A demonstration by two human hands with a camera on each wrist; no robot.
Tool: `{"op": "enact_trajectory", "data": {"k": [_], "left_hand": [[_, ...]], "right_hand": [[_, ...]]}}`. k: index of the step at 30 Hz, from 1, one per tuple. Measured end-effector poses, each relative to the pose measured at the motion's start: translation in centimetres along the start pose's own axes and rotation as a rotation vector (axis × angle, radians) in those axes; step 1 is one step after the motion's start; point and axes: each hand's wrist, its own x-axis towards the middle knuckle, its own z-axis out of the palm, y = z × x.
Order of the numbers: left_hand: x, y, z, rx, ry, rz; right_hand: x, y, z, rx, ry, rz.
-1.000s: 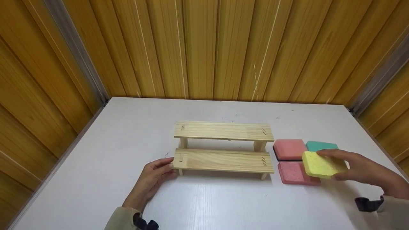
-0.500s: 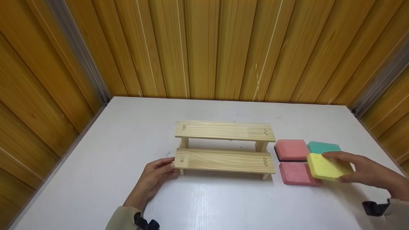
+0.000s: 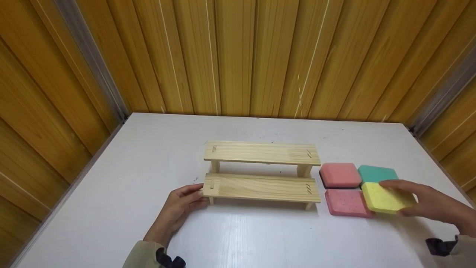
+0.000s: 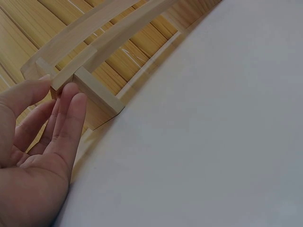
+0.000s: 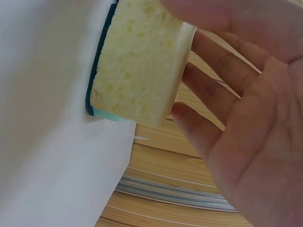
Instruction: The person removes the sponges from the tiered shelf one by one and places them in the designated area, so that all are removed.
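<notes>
In the head view my right hand [image 3: 435, 203] pinches a yellow sponge [image 3: 386, 197] between thumb and fingers. The sponge overlaps the near edge of a teal sponge [image 3: 378, 173] and the right end of a dark pink sponge [image 3: 347, 203]. A lighter pink sponge [image 3: 340, 175] with a dark underside lies behind the dark pink one. The right wrist view shows the yellow sponge [image 5: 139, 61] close up, a dark layer edging the teal behind it. My left hand [image 3: 180, 208] pinches the left end of the lower board of a two-tier wooden rack [image 3: 260, 188].
The rack's upper board [image 3: 260, 152] stands behind the lower one. All of it rests on a white table [image 3: 156, 149]. Wood-patterned panels [image 3: 234, 56] rise along the table's back and both sides.
My right hand has shifted the yellow sponge a little right and nearer to me, so more of the teal sponge shows. My left hand stays at the rack.
</notes>
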Motion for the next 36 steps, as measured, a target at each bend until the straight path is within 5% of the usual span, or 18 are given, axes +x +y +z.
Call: {"op": "enact_trajectory", "data": {"k": [19, 36], "left_hand": [[0.0, 0.0, 0.2, -0.014, 0.022, -0.012], [0.0, 0.1, 0.1, -0.022, -0.017, -0.009]], "right_hand": [[-0.1, 1.0, -0.1, 0.033, -0.105, 0.118], [-0.2, 2.5, 0.5, 0.012, -0.11, 0.114]]}}
